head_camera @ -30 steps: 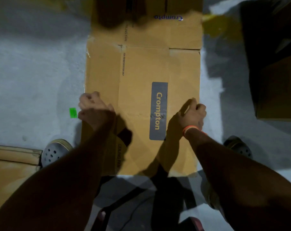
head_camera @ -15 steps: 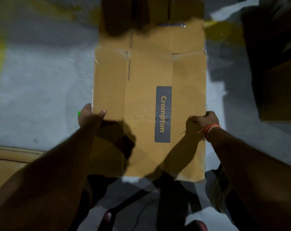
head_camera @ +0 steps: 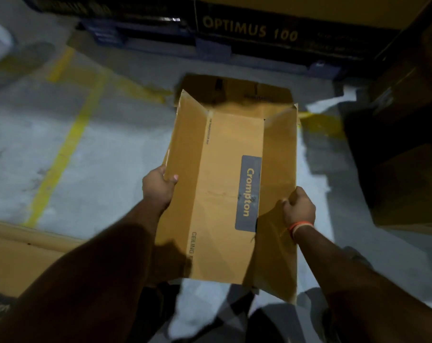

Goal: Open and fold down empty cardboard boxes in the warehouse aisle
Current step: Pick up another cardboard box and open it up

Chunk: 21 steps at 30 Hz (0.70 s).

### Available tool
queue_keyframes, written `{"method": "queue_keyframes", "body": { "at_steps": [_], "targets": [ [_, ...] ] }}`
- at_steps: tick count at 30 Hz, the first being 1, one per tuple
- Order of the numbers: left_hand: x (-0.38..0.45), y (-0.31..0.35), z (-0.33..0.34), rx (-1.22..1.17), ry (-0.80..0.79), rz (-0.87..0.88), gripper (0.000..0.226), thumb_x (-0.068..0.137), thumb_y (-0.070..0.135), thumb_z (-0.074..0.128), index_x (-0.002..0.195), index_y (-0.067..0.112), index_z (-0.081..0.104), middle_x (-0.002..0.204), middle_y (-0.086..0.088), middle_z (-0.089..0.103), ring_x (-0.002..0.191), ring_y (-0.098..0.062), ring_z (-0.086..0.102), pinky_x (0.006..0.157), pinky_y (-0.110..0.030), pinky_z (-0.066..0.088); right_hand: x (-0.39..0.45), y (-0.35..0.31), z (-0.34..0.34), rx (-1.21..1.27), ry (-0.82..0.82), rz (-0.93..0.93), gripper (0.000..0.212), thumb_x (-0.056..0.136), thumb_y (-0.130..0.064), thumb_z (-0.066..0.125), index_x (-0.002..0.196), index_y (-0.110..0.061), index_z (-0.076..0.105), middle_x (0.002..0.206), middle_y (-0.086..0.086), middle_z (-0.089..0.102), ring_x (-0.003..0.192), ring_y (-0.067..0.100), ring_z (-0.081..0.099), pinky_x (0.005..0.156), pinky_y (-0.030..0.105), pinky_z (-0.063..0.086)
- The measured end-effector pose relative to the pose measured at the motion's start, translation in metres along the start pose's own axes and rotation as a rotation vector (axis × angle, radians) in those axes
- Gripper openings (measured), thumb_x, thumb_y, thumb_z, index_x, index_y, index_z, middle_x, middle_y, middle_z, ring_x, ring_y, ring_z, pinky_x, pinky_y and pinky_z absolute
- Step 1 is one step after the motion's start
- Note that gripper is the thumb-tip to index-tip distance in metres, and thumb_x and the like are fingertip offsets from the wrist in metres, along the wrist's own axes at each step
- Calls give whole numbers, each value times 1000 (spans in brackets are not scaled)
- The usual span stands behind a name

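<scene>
Tan Crompton box (head_camera: 224,184), side panels angled upward (blue label)

Dim overall, with light falling from above onto the grey floor (head_camera: 91,154) and the middle of the cardboard box (head_camera: 224,169). Both forearms cast dark shadows across the box's near end. The top and right edges sink into near-black. Motion blur softens everything; wide-angle distortion bends the outer edges.
</scene>
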<state>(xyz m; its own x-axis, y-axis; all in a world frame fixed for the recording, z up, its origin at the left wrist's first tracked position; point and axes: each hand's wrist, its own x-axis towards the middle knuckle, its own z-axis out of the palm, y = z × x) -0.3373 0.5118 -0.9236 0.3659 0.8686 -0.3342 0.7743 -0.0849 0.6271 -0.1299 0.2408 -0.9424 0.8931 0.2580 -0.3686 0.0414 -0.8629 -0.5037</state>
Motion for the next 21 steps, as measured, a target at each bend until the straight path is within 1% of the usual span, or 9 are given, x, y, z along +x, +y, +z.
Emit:
{"method": "queue_keyframes", "body": {
  "at_steps": [3, 5, 7, 9, 12, 14, 16, 19, 21],
  "targets": [
    [6, 7, -61, -39, 50, 11, 32, 96, 25, 68, 124, 10, 71, 112, -9, 74, 100, -29, 69, 89, -31, 50, -8, -48, -9, 16, -12, -102, 20, 96, -20, 62, 107, -5, 54, 101, 21, 65, 97, 44, 60, 83, 47, 52],
    [3, 2, -103, -75, 95, -12, 27, 95, 24, 69, 118, 11, 73, 107, -8, 75, 96, -27, 69, 87, -31, 51, -16, -85, -8, 14, -26, -169, 20, 95, -19, 63, 107, -5, 54, 98, 21, 64, 95, 43, 60, 79, 44, 51],
    [-4, -11, -144, -132, 154, -64, 22, 91, 24, 72, 111, 14, 74, 100, -6, 76, 92, -27, 71, 87, -35, 56, -29, -125, -2, 9, -48, -232, 19, 94, -19, 63, 108, -8, 56, 98, 20, 65, 94, 42, 61, 79, 43, 52],
    [-17, -34, -185, -211, 216, -112, 26, 85, 29, 74, 107, 16, 75, 96, -3, 77, 89, -26, 73, 87, -41, 59, -47, -167, 7, 2, -82, -307, 16, 94, -20, 63, 106, -11, 56, 96, 18, 65, 94, 42, 61, 79, 43, 53],
    [-46, -85, -244, -319, 340, -186, 31, 77, 35, 72, 103, 19, 76, 92, -1, 78, 85, -25, 74, 84, -45, 61, -85, -227, 24, -25, -150, -452, 11, 96, -19, 62, 100, -13, 54, 93, 14, 63, 93, 41, 60, 75, 38, 48],
    [-75, -116, -278, -386, 434, -254, 28, 80, 32, 74, 104, 18, 76, 93, -2, 78, 85, -26, 74, 84, -46, 61, -118, -264, 41, -44, -191, -548, 17, 96, -20, 62, 111, -12, 58, 103, 17, 66, 100, 43, 61, 81, 42, 51],
    [-107, -146, -306, -471, 521, -322, 23, 89, 22, 73, 111, 15, 75, 98, -4, 78, 86, -25, 74, 84, -46, 61, -156, -299, 57, -66, -229, -628, 29, 97, -21, 62, 125, -13, 58, 115, 18, 67, 106, 43, 62, 90, 47, 52],
    [-154, -192, -341, -533, 658, -395, 24, 90, 23, 71, 113, 17, 73, 98, 0, 77, 86, -25, 73, 84, -47, 62, -218, -341, 82, -89, -291, -735, 30, 98, -20, 60, 127, -14, 57, 116, 16, 67, 105, 40, 62, 92, 46, 51],
    [-188, -216, -365, -543, 747, -440, 23, 93, 22, 71, 116, 18, 71, 101, 1, 76, 87, -22, 71, 86, -39, 60, -259, -362, 101, -102, -340, -807, 29, 98, -19, 60, 127, -14, 58, 117, 15, 67, 106, 39, 62, 93, 44, 50]
  ]
}}
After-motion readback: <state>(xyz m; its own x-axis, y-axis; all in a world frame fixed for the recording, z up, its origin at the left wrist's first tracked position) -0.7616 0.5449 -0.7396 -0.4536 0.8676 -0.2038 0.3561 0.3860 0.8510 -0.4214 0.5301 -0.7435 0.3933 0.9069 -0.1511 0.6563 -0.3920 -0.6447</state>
